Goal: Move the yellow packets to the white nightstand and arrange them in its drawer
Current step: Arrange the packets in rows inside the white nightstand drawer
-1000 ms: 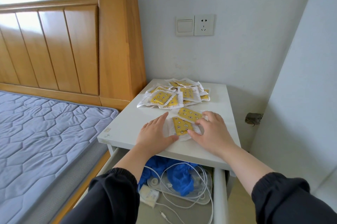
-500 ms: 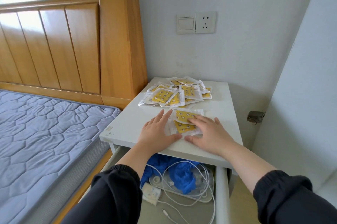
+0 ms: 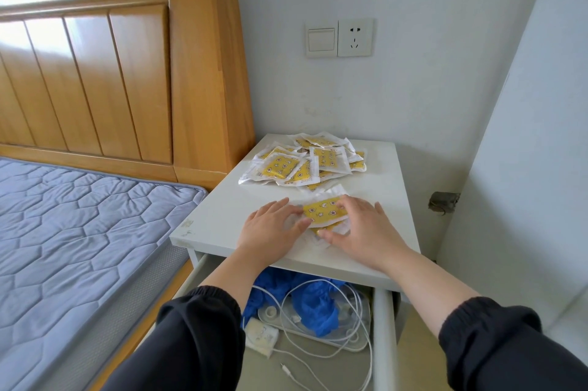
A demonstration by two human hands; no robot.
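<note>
head view: a small stack of yellow packets lies on the front part of the white nightstand top, between the two hands. the left hand lies flat with its fingers straight, and its thumb touches the left edge of the stack. the right hand covers the right side of the stack with fingers only a little bent, the thumb along the near edge. neither hand has a real grasp; they seem to press and square the packets. the loose pile of other packets is at the back of the top, near the wall.

the drawer is pulled open just below, and it already holds a blue cloth, white cables and a charger.

i think the main risk is the glossy wrapping. the packets look slippery, so when the stack is lifted it can fan out, and some can fall beside the drawer or toward the mattress. the stack is also near the front edge, so a push that is too strong can send it over before it is held.

the second risk is the drawer itself. the cloth and cables take much of the space, so packets laid on them would sit tilted and not in order, or slide under a cable. the pile at the back could be brushed by a sleeve on the next reach.
</note>
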